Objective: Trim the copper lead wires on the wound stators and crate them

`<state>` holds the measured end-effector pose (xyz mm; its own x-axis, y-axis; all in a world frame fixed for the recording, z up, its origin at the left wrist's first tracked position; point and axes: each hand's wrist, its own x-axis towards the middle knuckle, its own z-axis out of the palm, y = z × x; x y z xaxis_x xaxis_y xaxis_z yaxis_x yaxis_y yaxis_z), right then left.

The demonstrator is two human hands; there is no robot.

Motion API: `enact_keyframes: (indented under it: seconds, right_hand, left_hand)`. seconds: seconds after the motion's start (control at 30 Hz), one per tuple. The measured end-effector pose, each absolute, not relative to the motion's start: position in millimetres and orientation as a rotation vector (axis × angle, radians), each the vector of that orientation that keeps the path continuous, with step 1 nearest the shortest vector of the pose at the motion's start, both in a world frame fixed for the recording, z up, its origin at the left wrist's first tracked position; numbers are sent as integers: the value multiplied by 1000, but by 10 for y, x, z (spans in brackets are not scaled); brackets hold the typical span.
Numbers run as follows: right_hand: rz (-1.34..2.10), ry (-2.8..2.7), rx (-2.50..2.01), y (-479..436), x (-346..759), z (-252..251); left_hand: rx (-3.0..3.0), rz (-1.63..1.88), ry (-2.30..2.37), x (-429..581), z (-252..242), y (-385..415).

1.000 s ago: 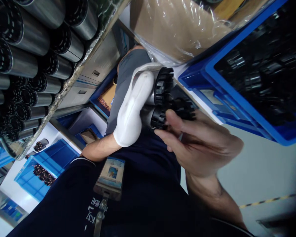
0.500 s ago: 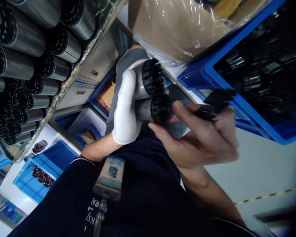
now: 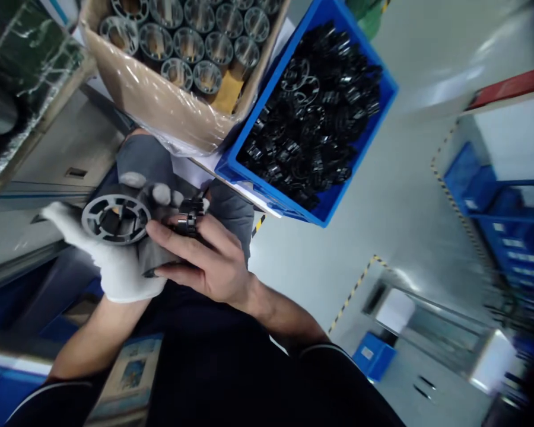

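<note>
My left hand (image 3: 127, 270), in a white glove, is wrapped around two grey metal cylinders, its thumb out to the left and fingertips showing on the far side. One metal cylinder (image 3: 100, 214) turns its slotted, ring-shaped end up toward me. The second cylinder (image 3: 153, 254) lies beside it, partly covered by my right fingers. My bare right hand (image 3: 216, 255) has a black slotted plastic ring (image 3: 189, 218) held between its fingers. Its index fingertip touches the rim of the first cylinder, while the thumb lies against the second.
A plastic-lined carton (image 3: 160, 104) of upright metal cylinders stands ahead. Beside it, a blue bin (image 3: 360, 160) contains many black plastic rings. At far left is a bench edge (image 3: 40, 127) with more cylinders. Blue crates (image 3: 511, 249) and a metal cart (image 3: 449, 338) stand on the right.
The view has swung to the right. The cylinders now show a grey slotted end instead of black toothed ends. My right hand has come closer over them, still with the black ring.
</note>
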<state>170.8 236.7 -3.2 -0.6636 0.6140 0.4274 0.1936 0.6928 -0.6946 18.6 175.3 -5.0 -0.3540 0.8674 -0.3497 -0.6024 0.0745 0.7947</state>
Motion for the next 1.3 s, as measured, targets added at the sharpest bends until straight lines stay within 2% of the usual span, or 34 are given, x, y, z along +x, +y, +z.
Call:
enact_keyframes:
  seconds: [0.13, 0.23, 0.37, 0.7, 0.9, 1.0, 1.3]
  right_hand:
    - [912, -2313, -821, 2332, 1727, -48]
    - [1100, -2081, -770, 2379, 1823, -112]
    - [1075, -2001, -751, 2504, 1966, -161]
    - [823, -1889, -785, 2609, 2076, 16]
    - [858, -1831, -708, 2635, 2015, 1]
    - [817, -1807, -669, 2636, 1974, -74]
    - [997, -1830, -717, 2563, 2033, -96]
  left_hand:
    - [16, 1622, 1107, 276, -331, 1820]
    - [-75, 1532, 1116, 347, -523, 1871]
    - [-105, 1472, 1120, 399, -612, 1888]
    - [192, 1383, 1138, 420, -206, 1838]
    - [512, 1514, 1190, 437, -44, 1786]
    - [572, 1500, 1261, 444, -38, 1783]
    - [631, 1430, 1261, 360, -108, 1723]
